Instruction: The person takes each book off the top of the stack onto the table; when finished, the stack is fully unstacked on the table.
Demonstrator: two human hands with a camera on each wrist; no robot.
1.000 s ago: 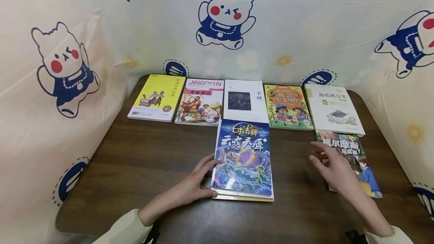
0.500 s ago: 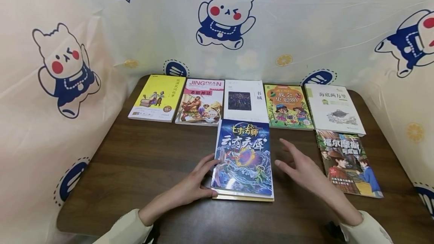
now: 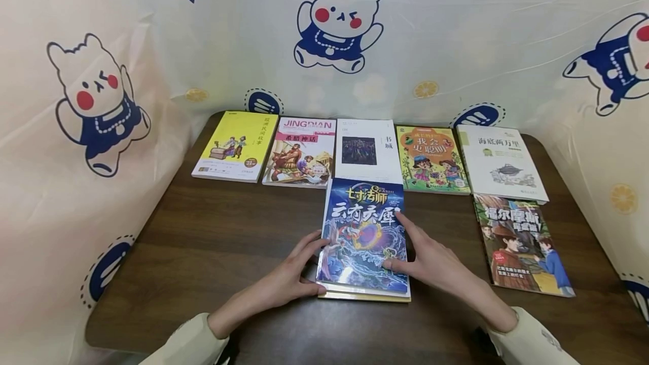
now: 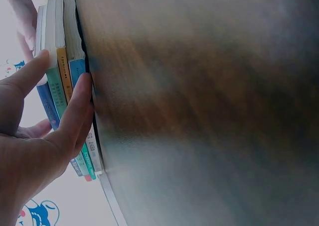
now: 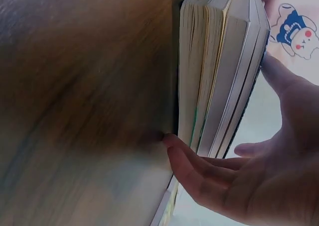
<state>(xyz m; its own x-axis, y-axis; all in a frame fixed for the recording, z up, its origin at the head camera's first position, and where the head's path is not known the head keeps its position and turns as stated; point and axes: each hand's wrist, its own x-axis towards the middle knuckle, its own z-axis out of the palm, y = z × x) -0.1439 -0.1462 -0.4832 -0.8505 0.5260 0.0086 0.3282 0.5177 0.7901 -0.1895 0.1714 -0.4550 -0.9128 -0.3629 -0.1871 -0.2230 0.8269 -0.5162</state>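
Note:
A stack of several books stands on the dark wooden table, topped by a blue fantasy-cover book (image 3: 362,235). My left hand (image 3: 279,280) rests along the stack's left side. In the left wrist view, its fingers lie beside the coloured spines (image 4: 59,86), thumb touching the upper ones. On the right, my right hand (image 3: 438,261) reaches the stack, thumb over the blue cover and index fingertip at its edge. The right wrist view shows the page edges (image 5: 214,71), with the other fingers (image 5: 199,176) stretched down beside the lower books near the table.
Along the table's (image 3: 213,241) back edge lie a yellow book (image 3: 238,145), a pink-titled book (image 3: 299,151), a white book (image 3: 367,148), an orange-green book (image 3: 431,159) and another white book (image 3: 499,162). A detective-cover book (image 3: 524,246) lies at right. A bear-print curtain (image 3: 223,55) encloses the table.
My right hand has moved left from over the detective-cover book to the right side of the stack, uncovering that book. My left hand has stayed at the stack.

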